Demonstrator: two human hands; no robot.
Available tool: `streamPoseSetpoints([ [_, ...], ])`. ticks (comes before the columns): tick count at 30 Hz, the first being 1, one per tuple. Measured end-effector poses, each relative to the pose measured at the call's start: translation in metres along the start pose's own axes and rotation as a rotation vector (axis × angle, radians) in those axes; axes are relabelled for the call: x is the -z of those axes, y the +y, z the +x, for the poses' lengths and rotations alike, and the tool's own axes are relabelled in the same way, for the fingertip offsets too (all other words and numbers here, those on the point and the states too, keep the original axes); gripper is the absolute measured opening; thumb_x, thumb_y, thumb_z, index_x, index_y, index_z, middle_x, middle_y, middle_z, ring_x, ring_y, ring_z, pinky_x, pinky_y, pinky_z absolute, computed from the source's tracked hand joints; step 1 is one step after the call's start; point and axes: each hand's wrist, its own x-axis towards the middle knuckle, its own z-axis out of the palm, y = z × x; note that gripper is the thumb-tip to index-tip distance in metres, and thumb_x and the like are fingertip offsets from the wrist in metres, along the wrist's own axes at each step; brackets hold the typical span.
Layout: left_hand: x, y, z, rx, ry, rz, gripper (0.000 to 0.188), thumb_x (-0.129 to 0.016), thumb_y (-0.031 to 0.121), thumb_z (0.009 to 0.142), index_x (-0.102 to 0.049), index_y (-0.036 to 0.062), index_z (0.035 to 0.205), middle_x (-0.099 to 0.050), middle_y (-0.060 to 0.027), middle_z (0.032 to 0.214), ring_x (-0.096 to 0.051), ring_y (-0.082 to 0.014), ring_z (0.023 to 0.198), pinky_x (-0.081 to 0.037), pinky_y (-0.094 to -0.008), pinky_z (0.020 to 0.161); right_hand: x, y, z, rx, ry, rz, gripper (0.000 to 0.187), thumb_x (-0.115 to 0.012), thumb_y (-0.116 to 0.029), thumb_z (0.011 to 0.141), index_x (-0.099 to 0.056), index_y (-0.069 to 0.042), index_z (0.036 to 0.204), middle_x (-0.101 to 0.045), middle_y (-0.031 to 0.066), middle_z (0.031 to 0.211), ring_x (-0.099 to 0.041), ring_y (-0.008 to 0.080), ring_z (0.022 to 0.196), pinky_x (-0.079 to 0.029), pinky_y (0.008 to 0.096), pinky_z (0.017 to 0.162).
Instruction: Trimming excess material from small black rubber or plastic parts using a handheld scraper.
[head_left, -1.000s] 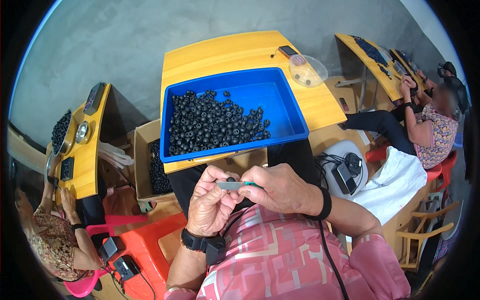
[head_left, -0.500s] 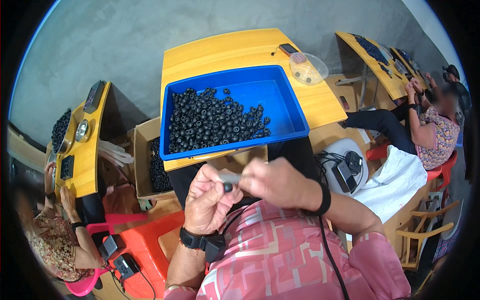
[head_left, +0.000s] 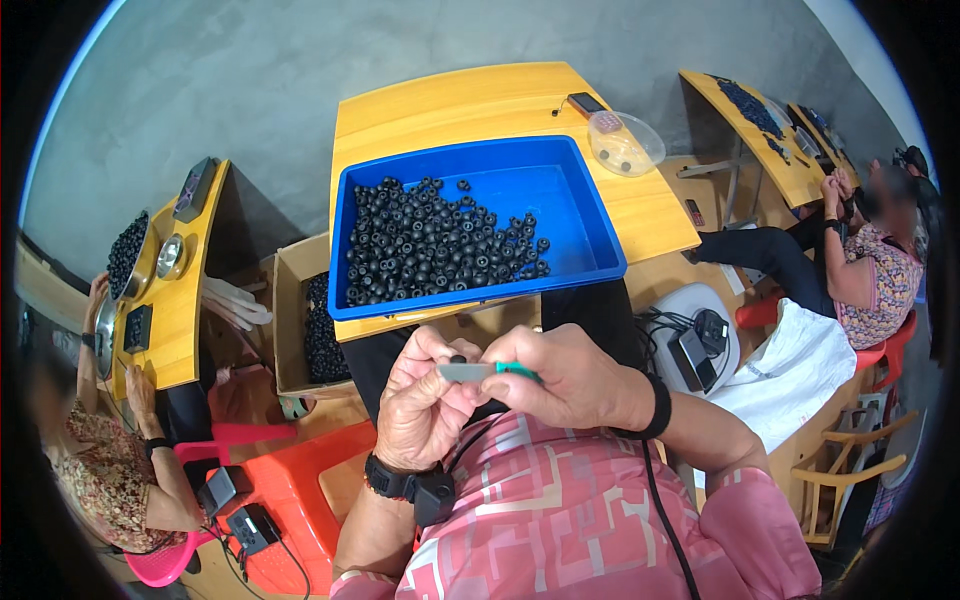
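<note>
At the frame's lower centre, we are pinching a small round black piece (head_left: 457, 359) in our left hand (head_left: 415, 405) and gripping a flat silver-bladed tool with a green handle (head_left: 476, 372) in our right hand (head_left: 575, 375). We are finding any lettering on it too small to read. Its blade is pointing left, its long axis running nearly level across the frame. Above, a blue rectangular plastic tray (head_left: 570, 200) is holding many rounded black pieces (head_left: 430, 240).

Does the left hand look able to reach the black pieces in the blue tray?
Probably yes: the black pieces lie in an open tray just ahead, though the left hand is busy holding a small bead.
</note>
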Motion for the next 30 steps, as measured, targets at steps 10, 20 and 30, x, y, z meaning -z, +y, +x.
streamPoseSetpoints([
  [10, 0.0073, -0.0005, 0.0017, 0.031, -0.091, -0.069, 0.022, -0.072, 0.003, 0.089, -0.057, 0.0016, 0.104, -0.064, -0.0149, 0.103, -0.066, -0.0265, 0.096, -0.061, -0.0365, 0.081, -0.0035, -0.002, 0.0007, 0.127, 0.036, -0.29, 0.03, -0.073, -0.026, 0.091, -0.05, -0.006, 0.093, -0.064, 0.0134, 0.068, -0.064, 0.0354, 0.057, -0.05, 0.0425, 0.048],
  [20, 0.0059, -0.0006, 0.0001, 0.012, -0.051, -0.013, 0.023, -0.072, 0.004, 0.09, -0.057, 0.0015, 0.106, -0.062, -0.0178, 0.102, -0.067, -0.0261, 0.093, -0.06, -0.0333, 0.079, -0.004, -0.0043, -0.0004, 0.08, 0.029, -0.31, 0.032, -0.073, -0.026, 0.09, -0.049, -0.005, 0.09, -0.061, 0.0139, 0.063, -0.064, 0.0355, 0.054, -0.05, 0.0437, 0.047],
  [30, 0.0084, 0.002, -0.0001, 0.007, -0.037, 0.02, 0.023, -0.073, 0.005, 0.09, -0.057, 0.0008, 0.106, -0.063, -0.0188, 0.101, -0.068, -0.0252, 0.089, -0.059, -0.0327, 0.076, -0.0039, -0.0049, 0.0012, 0.07, 0.006, -0.285, 0.031, -0.072, -0.026, 0.091, -0.049, -0.005, 0.088, -0.06, 0.0146, 0.062, -0.063, 0.0366, 0.054, -0.05, 0.0444, 0.047],
])
